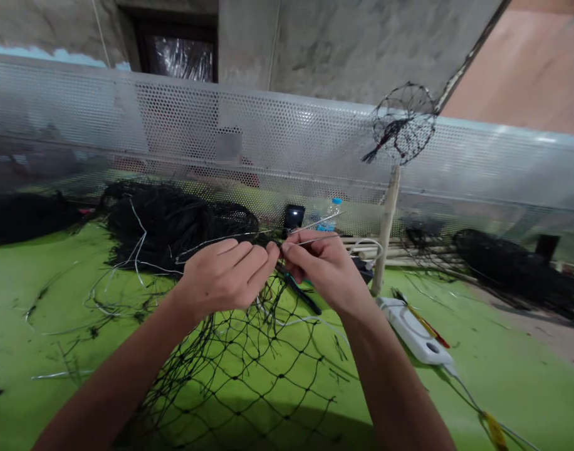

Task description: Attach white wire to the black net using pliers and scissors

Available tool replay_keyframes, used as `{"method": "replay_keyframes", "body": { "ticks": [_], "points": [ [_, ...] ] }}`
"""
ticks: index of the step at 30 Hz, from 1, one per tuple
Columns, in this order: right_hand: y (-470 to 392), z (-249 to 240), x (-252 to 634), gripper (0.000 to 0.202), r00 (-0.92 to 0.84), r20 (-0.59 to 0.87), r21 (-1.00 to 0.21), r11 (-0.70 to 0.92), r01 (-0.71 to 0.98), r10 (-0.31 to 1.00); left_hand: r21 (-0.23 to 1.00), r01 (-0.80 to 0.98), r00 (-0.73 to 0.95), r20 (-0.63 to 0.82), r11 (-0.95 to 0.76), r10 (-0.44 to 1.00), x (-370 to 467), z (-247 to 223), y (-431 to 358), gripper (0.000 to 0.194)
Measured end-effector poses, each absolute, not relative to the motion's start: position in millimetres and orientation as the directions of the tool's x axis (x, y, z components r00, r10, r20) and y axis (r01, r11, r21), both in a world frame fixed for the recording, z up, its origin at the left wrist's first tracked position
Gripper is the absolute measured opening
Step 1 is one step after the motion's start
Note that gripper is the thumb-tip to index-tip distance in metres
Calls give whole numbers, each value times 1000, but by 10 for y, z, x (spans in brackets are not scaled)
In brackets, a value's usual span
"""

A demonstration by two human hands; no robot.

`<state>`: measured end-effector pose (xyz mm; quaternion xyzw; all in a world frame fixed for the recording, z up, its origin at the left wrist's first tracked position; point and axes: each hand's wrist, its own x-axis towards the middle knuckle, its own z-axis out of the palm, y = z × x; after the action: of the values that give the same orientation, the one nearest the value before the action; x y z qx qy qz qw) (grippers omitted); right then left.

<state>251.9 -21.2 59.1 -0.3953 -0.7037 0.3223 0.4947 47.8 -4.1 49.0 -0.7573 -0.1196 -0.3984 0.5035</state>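
My left hand is closed, its fingers curled and the fingertips meeting those of my right hand. Black knotted netting hangs from below my left hand and spreads toward me over the green surface. A thin silvery wire runs from the left, behind my left hand, to where the hands meet. My right hand pinches the wire, and two thin straight ends poke out past its fingers to the upper right. Just what lies between the fingertips is hidden. Dark-handled pliers lie under the hands.
A heap of black netting lies at back left, with loose wire coils before it. A phone and a bottle stand behind. At right are a wooden pole topped by a net hoop and a white power strip.
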Motion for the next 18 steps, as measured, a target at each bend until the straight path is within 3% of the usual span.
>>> {"method": "replay_keyframes", "body": {
  "ticks": [18],
  "points": [
    [-141, 585, 2494, 25, -209, 422, -859, 463, 220, 882, -629, 553, 634, 743, -547, -214, 507, 465, 55, 11]
  ]
}}
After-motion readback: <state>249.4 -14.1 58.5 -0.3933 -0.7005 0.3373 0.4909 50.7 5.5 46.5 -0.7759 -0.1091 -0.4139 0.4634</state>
